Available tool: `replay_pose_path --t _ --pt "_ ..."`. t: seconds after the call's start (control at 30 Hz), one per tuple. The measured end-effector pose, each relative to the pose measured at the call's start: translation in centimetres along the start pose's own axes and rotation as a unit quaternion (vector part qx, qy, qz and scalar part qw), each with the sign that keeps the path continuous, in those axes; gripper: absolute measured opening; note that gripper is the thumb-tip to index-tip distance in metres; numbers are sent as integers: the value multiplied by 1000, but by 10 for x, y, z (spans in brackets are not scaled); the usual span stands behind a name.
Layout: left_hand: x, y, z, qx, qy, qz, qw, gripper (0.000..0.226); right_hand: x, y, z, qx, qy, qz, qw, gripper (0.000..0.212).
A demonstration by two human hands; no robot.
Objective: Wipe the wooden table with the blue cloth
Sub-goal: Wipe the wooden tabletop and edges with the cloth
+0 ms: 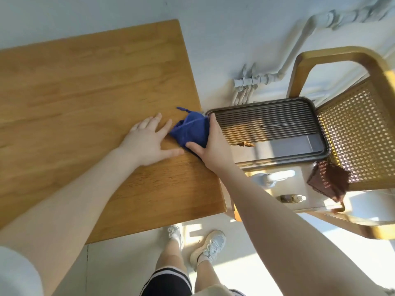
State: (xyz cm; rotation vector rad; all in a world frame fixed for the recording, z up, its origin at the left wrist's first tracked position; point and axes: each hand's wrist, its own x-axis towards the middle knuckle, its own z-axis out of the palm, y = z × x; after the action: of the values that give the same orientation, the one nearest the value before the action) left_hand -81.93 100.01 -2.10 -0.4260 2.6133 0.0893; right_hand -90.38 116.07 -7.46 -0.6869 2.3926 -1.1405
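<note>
The wooden table [85, 92] fills the left half of the view. A bunched blue cloth [191, 130] lies at the table's right edge. My right hand [213, 146] grips the cloth, thumb under its near side and fingers over its right side. My left hand [149, 144] lies flat on the tabletop just left of the cloth, fingers spread, its fingertips close to the cloth's left side.
A dark ribbed tray [277, 116] with a brown scrap [246, 144] sits right beside the table edge on a low stand. A rattan chair [352, 129] stands to the right with a brown cloth [327, 180] hanging from it. A bottle [291, 198] lies below. My feet stand on the floor.
</note>
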Motion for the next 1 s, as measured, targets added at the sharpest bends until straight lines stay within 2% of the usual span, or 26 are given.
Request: replay_pose_path --t 0.1,0.23,0.47,0.63,0.73,0.87,1.0 --pt "0 -3 -3 42 7 23 999 115 -28 11 -3 -34 -37 1 999 90" --pt "1 -2 2 20 25 13 999 119 -37 15 -5 -72 -69 -23 995 89" --pt "3 -5 4 -7 47 2 999 129 50 -13 0 -62 -32 15 997 89" --pt "6 -6 1 5 35 26 999 132 27 -4 0 -61 -36 -34 997 84" --pt "11 -13 -10 9 36 54 998 124 23 -2 -2 -62 -34 -39 997 84" --pt "26 -29 -27 9 41 115 992 99 84 -18 4 -64 -13 -22 998 78" --pt "43 -46 -43 -14 -4 147 989 86 139 -30 6 -19 11 -11 1000 73"
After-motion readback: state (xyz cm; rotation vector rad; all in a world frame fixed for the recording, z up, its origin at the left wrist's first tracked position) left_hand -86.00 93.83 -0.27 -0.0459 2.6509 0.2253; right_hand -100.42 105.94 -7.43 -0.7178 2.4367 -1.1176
